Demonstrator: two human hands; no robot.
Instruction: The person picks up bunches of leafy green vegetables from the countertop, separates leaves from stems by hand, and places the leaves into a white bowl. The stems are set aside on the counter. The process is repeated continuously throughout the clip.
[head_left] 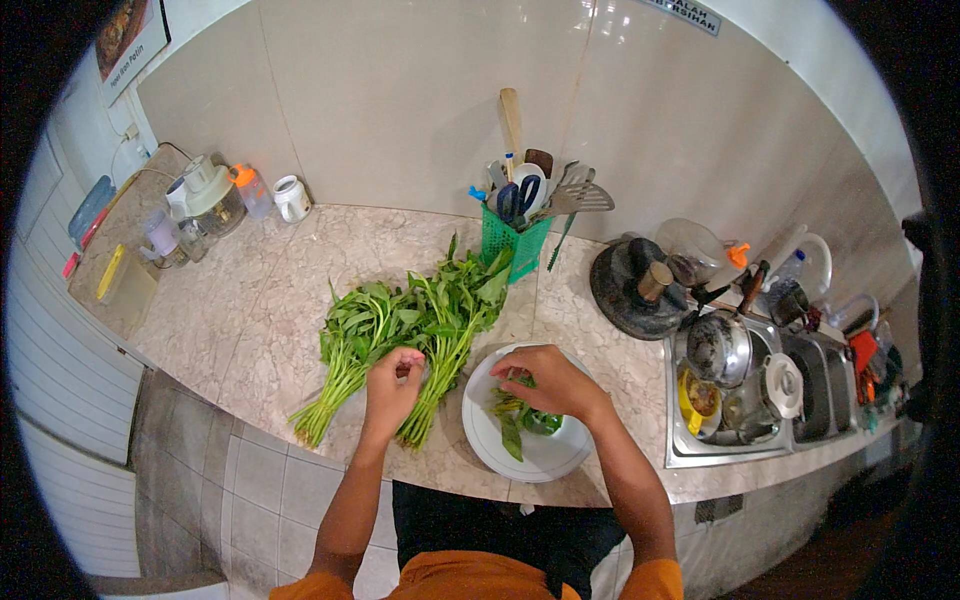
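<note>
Two bunches of leafy greens lie side by side on the counter, a left bunch point(345, 345) and a right bunch point(450, 320), with their pale stems toward me. My left hand point(393, 385) is over the stems between them, its fingers curled in toward the thumb. Whatever it may pinch is too small to make out. Over a white bowl point(482, 440) to the right, my right hand point(550, 380) has its fingers loosely bent and apart, with nothing visible in them. Picked leaves point(512, 435) lie in the bowl beneath that hand, which partly hides them.
Behind the greens stands a green basket point(512, 245) of kitchen utensils. A dark stone mortar point(630, 290) is at the back right, beside a sink point(680, 452) holding a kettle point(718, 348) and other dishes. A blender point(212, 200), bottles and a mug point(292, 199) line the back left.
</note>
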